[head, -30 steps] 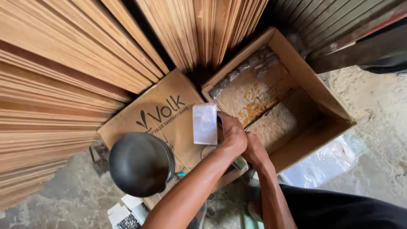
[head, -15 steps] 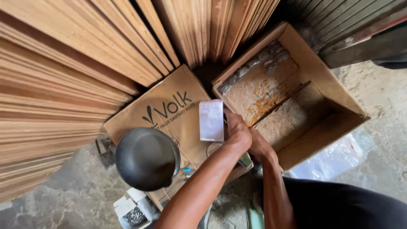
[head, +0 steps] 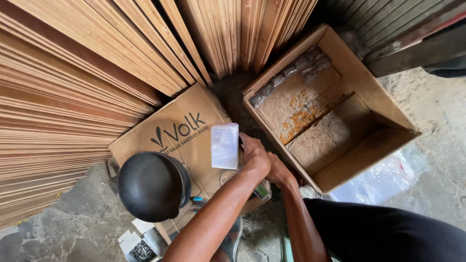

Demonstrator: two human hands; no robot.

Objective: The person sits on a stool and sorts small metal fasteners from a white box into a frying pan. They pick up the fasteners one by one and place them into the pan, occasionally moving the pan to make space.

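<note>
Leaning plywood sheets (head: 73,73) far left, open cardboard box (head: 369,102) right, black dome (head: 153,187) near left. Could easily drop that small clear packet (head: 224,145), pinched by just one edge above the flat carton (head: 189,131). Left hand (head: 255,157) curled tight on it, wrist bent. Right hand (head: 280,171) tucked just behind, grip hidden, can't tell.
</note>
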